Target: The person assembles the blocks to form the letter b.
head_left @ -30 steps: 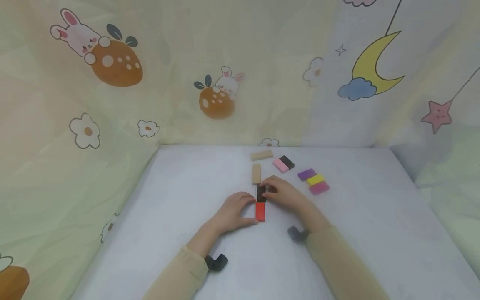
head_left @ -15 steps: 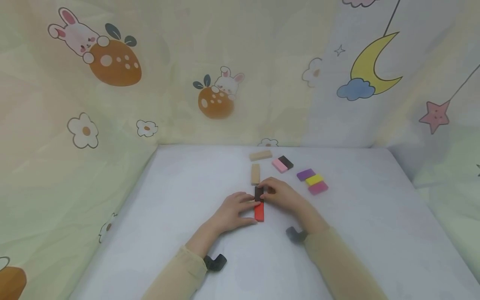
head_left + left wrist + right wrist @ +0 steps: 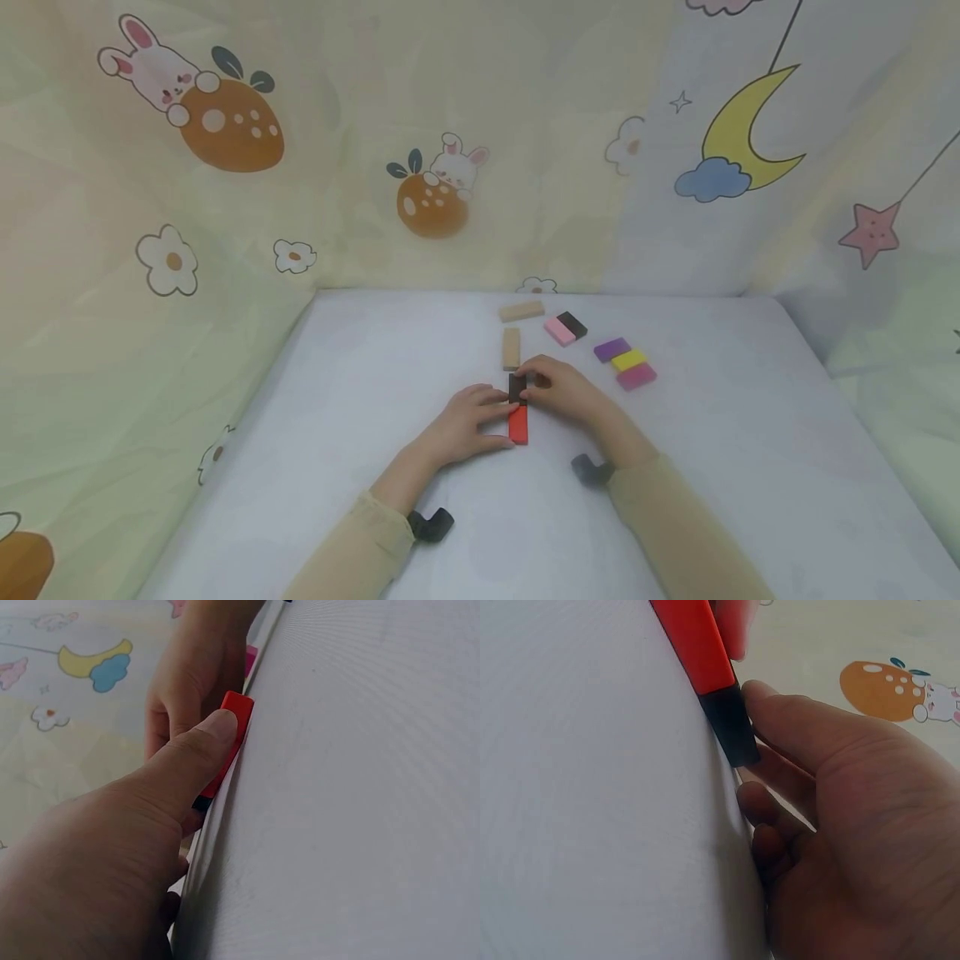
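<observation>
A red block (image 3: 518, 426) and a black block (image 3: 517, 388) lie end to end on the white table, the red one nearer the person. The left hand (image 3: 467, 427) holds the red block, its thumb at the near end and its index finger by the seam. On the right, the right hand (image 3: 566, 388) pinches the black block at its far end and side. In the left wrist view the left thumb presses the end of the red block (image 3: 229, 742). The right wrist view has the black block (image 3: 731, 726) beside the right thumb, meeting the red block (image 3: 697, 645).
Beyond the black block lies a plain wooden block (image 3: 511, 348), with another wooden block (image 3: 522, 311) crosswise behind it. To the right are a light pink block (image 3: 559, 331) against a dark block (image 3: 572, 325), then purple (image 3: 612, 349), yellow (image 3: 628, 360) and magenta blocks (image 3: 637, 376). Patterned cloth (image 3: 540, 192) hangs behind.
The black block has shifted slightly toward the person, leaving a small gap from the wooden block. The left index finger has moved onto the seam between red and black. The last half second shows little movement.
</observation>
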Motion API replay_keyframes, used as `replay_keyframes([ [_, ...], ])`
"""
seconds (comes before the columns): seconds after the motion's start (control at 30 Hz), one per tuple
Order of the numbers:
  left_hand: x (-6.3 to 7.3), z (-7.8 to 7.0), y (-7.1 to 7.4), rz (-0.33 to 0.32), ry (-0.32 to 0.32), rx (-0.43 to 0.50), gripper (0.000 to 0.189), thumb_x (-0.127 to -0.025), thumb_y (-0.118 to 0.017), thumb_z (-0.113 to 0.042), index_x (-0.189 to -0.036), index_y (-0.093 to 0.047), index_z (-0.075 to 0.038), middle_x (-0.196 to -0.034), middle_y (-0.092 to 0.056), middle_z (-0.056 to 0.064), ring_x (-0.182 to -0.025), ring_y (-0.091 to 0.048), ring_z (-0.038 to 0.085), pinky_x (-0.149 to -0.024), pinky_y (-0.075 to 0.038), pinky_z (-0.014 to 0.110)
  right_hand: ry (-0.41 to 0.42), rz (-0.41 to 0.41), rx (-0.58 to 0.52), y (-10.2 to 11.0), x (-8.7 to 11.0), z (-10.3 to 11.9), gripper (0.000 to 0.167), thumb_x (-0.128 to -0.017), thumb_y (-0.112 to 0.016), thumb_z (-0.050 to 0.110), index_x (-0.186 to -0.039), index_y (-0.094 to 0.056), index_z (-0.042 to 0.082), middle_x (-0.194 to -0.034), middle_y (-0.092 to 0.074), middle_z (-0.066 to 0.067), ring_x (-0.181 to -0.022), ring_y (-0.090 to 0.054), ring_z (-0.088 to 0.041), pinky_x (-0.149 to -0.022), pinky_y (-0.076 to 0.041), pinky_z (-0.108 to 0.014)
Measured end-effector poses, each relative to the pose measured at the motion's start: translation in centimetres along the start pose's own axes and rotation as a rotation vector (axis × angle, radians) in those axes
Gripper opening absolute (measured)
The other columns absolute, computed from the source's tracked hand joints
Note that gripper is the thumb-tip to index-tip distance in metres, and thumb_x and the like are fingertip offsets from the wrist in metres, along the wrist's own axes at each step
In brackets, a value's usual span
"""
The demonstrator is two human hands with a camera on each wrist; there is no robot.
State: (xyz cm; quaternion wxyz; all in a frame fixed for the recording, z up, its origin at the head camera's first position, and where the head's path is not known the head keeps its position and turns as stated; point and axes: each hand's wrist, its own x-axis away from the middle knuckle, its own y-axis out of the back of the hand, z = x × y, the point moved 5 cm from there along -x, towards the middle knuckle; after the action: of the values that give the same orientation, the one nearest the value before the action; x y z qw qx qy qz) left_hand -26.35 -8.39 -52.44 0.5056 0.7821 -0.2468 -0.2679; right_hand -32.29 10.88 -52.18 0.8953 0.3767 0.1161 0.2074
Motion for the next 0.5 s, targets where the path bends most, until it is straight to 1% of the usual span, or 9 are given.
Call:
replay_keyframes([
  [0.17, -0.1, -0.02, 0.01, 0.008, 0.001, -0.001, 0.062, -0.085, -0.071, -0.054, -0.141, -0.056, -0.03, -0.142, -0.056, -0.003, -0.139, -0.043, 0.024, -0.12, -0.03, 0.043, 0.013, -0.003, -0.001, -0.03, -0.12, -0.16, 0.032, -0.087, -0.076, 0.031, -0.117, -0.065, 0.034, -0.118, -0.062, 0.01, -0.099, -0.054, -0.016, -0.091, -0.049, -0.036],
  [0.4, -0.03, 0.11, -0.08, 0.002, 0.006, 0.013, 0.064, -0.085, -0.072, -0.053, -0.142, -0.054, -0.03, -0.142, -0.056, -0.003, -0.139, -0.043, 0.023, -0.12, -0.03, 0.042, -0.022, 0.007, -0.006, -0.2, -0.15, -0.42, 0.032, -0.087, -0.076, 0.032, -0.117, -0.064, 0.037, -0.12, -0.061, 0.012, -0.101, -0.054, -0.016, -0.094, -0.048, -0.035],
  [0.5, -0.01, 0.1, -0.08, 0.004, 0.007, 0.011, 0.065, -0.085, -0.071, -0.054, -0.143, -0.054, -0.03, -0.142, -0.055, -0.004, -0.139, -0.043, 0.023, -0.12, -0.03, 0.042, -0.024, 0.011, -0.006, -0.21, -0.15, -0.39, 0.032, -0.088, -0.076, 0.032, -0.117, -0.064, 0.037, -0.121, -0.061, 0.011, -0.102, -0.054, -0.017, -0.095, -0.049, -0.036],
])
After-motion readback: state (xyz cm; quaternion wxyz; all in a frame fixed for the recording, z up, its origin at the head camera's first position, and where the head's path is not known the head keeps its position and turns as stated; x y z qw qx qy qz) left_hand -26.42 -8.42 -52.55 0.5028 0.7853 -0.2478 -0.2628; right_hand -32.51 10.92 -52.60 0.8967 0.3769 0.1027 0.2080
